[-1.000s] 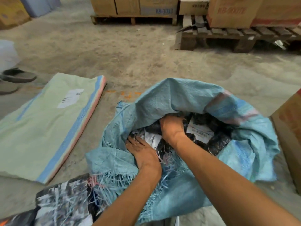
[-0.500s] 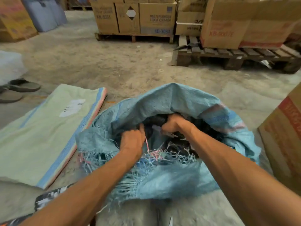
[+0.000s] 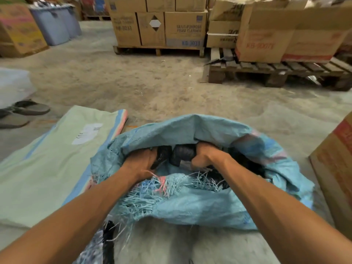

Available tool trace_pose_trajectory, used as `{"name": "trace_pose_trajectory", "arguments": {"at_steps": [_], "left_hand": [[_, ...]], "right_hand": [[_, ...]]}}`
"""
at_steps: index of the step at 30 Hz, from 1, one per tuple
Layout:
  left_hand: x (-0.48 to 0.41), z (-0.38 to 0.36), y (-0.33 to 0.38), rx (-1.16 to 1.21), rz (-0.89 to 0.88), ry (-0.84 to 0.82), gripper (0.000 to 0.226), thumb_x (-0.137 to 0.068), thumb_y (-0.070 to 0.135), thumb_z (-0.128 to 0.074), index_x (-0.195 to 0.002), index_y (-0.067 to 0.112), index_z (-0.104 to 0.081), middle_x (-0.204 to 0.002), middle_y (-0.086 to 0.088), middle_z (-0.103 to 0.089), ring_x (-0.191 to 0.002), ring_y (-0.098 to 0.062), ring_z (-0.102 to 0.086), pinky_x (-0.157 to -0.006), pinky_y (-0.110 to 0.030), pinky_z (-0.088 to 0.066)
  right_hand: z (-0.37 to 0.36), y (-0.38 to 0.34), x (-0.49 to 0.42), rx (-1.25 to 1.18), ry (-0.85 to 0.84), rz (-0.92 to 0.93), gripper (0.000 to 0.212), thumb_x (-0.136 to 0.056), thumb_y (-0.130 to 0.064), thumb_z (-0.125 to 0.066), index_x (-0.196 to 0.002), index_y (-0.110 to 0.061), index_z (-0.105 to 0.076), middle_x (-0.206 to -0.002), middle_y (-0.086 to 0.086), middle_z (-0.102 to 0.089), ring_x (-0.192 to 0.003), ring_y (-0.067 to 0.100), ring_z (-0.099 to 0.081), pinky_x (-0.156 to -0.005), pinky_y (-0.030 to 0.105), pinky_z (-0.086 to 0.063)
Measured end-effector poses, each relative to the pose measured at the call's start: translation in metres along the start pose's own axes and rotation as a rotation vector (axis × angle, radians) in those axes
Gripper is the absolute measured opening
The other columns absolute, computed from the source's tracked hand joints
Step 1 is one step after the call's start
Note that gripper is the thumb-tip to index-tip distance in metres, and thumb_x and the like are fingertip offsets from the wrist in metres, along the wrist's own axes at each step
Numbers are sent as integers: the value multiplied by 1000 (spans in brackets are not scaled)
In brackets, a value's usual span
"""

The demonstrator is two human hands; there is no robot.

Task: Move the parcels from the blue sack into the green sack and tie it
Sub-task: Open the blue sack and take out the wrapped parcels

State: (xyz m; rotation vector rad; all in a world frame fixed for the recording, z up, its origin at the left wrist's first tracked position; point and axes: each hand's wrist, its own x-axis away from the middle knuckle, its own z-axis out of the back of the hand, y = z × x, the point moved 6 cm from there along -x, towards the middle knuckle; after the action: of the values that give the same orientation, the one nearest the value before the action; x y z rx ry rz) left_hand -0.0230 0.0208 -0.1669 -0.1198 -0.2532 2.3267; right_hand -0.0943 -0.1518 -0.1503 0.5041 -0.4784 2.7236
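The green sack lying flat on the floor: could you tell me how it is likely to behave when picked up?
The green sack lies flat and thin, so it is probably empty and light. It looks woven like the crumpled blue sack, so it will likely flop, and its mouth may not stay open unaided.

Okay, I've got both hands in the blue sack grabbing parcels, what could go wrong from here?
1. The frayed strands on the blue sack near rim sit under both wrists and could snag the black parcels as the left hand and right hand lift them.
2. The green sack lies flat on the floor, so with both hands full there may be no open mouth to drop them into.
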Motion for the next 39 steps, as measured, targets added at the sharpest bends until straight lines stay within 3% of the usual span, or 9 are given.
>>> {"name": "trace_pose_trajectory", "arguments": {"at_steps": [4, 9, 13, 16, 19, 24, 33, 36, 39], "left_hand": [[5, 1, -11, 204, 36, -40, 64, -80, 52, -61, -128, 10, -53, -126, -18, -60, -111, -32, -58, -96, -34, -47], [35, 23, 0, 553, -53, 72, 90, -71, 59, -50, -148, 15, -36, -153, -13, -39, -143, -29, -33, -116, -29, -25], [45, 73, 11, 835, -118, 74, 85, -71, 41, -69, -147, 16, -40, -150, -4, -42, -143, -20, -34, -114, -20, -20], [49, 108, 17, 792, -40, -23, 83, -74, 28, -72, -148, 14, -37, -149, -7, -44, -140, -23, -38, -114, -24, -27], [56, 139, 23, 771, -34, -116, 66, -73, 27, -82, -131, 12, -54, -126, -1, -61, -116, -19, -57, -100, -31, -46], [86, 171, 47, 779, -84, -97, 36, -76, 35, -79, -104, 15, -68, -98, -1, -71, -91, -18, -65, -79, -31, -53], [131, 180, 41, 824, -57, -176, 38, -88, 46, -69, -97, 14, -49, -96, -2, -54, -90, -18, -52, -79, -32, -41], [147, 188, 33, 724, -108, -37, 38, -89, 42, -68, -108, 14, -50, -96, 3, -58, -95, -20, -57, -83, -35, -43], [169, 193, 7, 984, -50, 68, 39, -90, 33, -70, -122, 23, -51, -107, 11, -65, -102, -11, -63, -85, -30, -46]], "right_hand": [[-13, -23, 20, 217, -13, 177, 38, -75, -23, -73, -113, -25, -66, -100, -1, -71, -96, 26, -70, -78, 32, -58], [32, -25, 68, 62, -202, 207, 75, -70, -24, -89, -137, -14, -54, -129, 5, -62, -120, 27, -58, -87, 28, -46], [95, -23, 112, -41, -229, 155, 45, -71, -6, -87, -107, -16, -62, -96, -12, -64, -98, 17, -58, -82, 21, -45], [136, -13, 136, -255, -160, 106, 39, -68, 3, -84, -102, -4, -68, -90, -1, -76, -87, 22, -69, -71, 26, -58], [161, 4, 152, -427, -62, 37, 96, -39, -14, -98, -127, -3, -60, -120, 15, -69, -107, 37, -68, -93, 51, -57], [167, 11, 187, -558, -2, 16, 44, -71, 18, -70, -114, 17, -62, -116, 32, -68, -106, 45, -68, -91, 60, -55], [160, 22, 207, -689, 99, 28, 42, -71, 28, -60, -69, -10, -76, -96, 22, -73, -99, 41, -69, -88, 53, -57], [157, 39, 207, -766, 164, -29, 35, -69, 28, -59, -78, -4, -71, -96, 23, -72, -103, 46, -68, -88, 60, -56], [153, 53, 209, -831, 302, -84, 36, -70, 24, -61, -86, -7, -66, -91, 19, -72, -89, 41, -70, -82, 57, -58]]}}
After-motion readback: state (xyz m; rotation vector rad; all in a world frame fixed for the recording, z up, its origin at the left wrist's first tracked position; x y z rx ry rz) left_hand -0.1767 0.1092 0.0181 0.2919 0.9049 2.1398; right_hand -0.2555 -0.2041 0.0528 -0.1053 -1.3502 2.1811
